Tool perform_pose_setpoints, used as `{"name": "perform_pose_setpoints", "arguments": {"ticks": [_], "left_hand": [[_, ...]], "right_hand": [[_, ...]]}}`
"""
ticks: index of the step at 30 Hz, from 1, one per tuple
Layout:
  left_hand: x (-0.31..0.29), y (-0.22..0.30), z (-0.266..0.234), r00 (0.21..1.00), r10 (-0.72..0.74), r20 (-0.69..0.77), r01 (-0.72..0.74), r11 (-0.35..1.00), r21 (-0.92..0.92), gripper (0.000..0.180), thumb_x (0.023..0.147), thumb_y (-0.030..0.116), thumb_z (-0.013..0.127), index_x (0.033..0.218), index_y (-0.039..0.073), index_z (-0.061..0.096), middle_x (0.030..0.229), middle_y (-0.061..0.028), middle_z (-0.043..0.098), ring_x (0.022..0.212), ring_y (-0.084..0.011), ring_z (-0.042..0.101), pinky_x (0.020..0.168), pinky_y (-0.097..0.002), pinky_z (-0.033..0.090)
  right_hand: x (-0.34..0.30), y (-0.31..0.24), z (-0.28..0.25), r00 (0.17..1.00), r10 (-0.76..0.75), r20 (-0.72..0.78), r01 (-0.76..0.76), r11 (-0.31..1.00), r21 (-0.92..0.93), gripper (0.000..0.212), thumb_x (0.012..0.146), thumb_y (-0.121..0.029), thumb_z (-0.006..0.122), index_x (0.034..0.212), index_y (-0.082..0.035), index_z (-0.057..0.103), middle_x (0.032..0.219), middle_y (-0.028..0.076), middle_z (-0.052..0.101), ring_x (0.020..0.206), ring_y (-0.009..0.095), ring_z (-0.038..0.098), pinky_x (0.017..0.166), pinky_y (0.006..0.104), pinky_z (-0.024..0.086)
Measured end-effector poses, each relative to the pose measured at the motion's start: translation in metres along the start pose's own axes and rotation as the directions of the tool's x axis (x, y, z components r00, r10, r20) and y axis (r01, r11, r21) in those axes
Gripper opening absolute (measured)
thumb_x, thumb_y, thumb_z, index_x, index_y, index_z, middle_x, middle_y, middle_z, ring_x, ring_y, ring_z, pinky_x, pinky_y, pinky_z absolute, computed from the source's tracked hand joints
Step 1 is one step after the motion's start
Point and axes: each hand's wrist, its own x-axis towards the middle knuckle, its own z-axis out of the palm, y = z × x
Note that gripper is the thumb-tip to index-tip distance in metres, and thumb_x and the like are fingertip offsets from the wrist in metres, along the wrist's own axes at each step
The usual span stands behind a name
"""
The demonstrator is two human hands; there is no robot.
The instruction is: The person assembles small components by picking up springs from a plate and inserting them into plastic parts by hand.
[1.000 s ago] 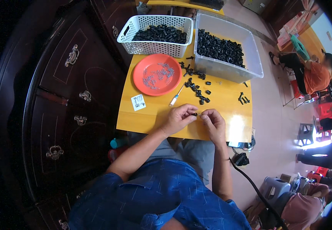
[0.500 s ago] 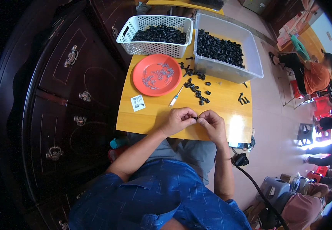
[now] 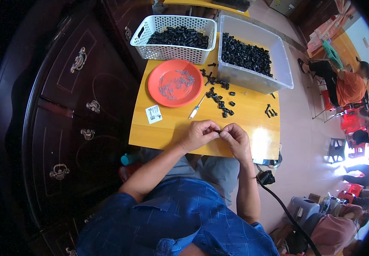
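Note:
Over the table's near edge, my left hand (image 3: 199, 135) and my right hand (image 3: 237, 141) meet, thumbs and forefingers pinching a small black part (image 3: 218, 131) from both sides. The fingertips cover most of the part. Just beyond the left hand lies a small screwdriver (image 3: 194, 112) with a pale handle, its shaft angled away from me. Short black cylindrical pieces (image 3: 220, 103) lie scattered beyond my hands. A few black stemmed pieces (image 3: 271, 113) rest farther right. On the left, a round red plate (image 3: 154, 87) holds many tiny silvery metal pieces.
A white perforated basket (image 3: 174, 53) and a clear plastic bin (image 3: 252, 82), both holding many black parts, stand at the table's far side. A white printed card (image 3: 154, 114) lies at left. Dark drawers (image 3: 67, 77) flank the table; people sit at right, and a black cable (image 3: 280, 205) runs nearby.
Both hands keep their pinch on the small black part, with barely any finger movement. The whole view has shifted slightly.

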Motion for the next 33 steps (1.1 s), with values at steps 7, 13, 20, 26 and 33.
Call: {"name": "perform_pose_setpoints", "arguments": {"ticks": [7,13,20,26,33], "left_hand": [[0.0,0.003,0.0,0.999,-0.002,0.034,0.004,0.998,-0.068,0.016,0.087,0.002,0.071,0.103,0.001,0.069,0.081,0.0015,0.068,0.071,-0.0038,0.06,0.065,-0.0226,0.051],[0.0,0.002,-0.002,0.999,0.014,0.052,-0.011,0.998,-0.067,0.022,0.087,0.001,0.07,0.108,0.001,0.07,0.085,0.0008,0.07,0.073,-0.0036,0.061,0.067,-0.0222,0.052],[0.001,-0.001,-0.002,0.996,-0.037,0.077,0.05,0.983,-0.179,0.021,0.09,-0.001,0.066,0.11,0.0,0.069,0.089,0.0008,0.07,0.076,-0.0038,0.063,0.069,-0.0215,0.053],[0.002,-0.001,-0.004,0.994,-0.015,0.104,0.041,0.967,-0.252,0.022,0.091,-0.001,0.065,0.113,-0.001,0.066,0.092,0.0001,0.069,0.08,-0.0043,0.063,0.072,-0.0214,0.053],[0.006,-0.001,-0.02,0.994,-0.053,0.095,0.092,0.875,-0.474,0.018,0.092,0.002,0.065,0.11,0.002,0.064,0.094,-0.0027,0.069,0.077,-0.0071,0.063,0.07,-0.0227,0.052]], "right_hand": [[-0.001,0.003,0.004,0.999,-0.022,-0.025,0.023,0.998,0.061,0.01,0.096,-0.011,0.067,0.094,-0.003,0.061,0.083,-0.005,0.059,0.077,0.004,0.052,0.07,0.0201,0.044],[-0.001,0.006,0.006,0.999,0.033,-0.036,-0.025,0.98,0.199,0.009,0.097,-0.012,0.066,0.096,-0.004,0.062,0.085,-0.005,0.059,0.079,0.004,0.053,0.071,0.0202,0.044],[-0.002,-0.001,0.004,0.99,0.141,0.013,-0.139,0.95,0.279,0.013,0.1,-0.018,0.063,0.097,-0.006,0.06,0.084,-0.004,0.059,0.074,0.005,0.052,0.066,0.0202,0.043],[0.002,-0.003,0.004,0.986,0.141,0.09,-0.162,0.944,0.289,0.016,0.101,-0.021,0.062,0.096,-0.006,0.06,0.082,-0.002,0.06,0.07,0.006,0.052,0.064,0.0213,0.043],[0.04,-0.021,-0.012,0.999,-0.01,-0.048,0.013,0.998,0.056,0.016,0.098,-0.019,0.064,0.092,-0.004,0.062,0.078,-0.003,0.06,0.07,0.006,0.055,0.065,0.022,0.044]]}}
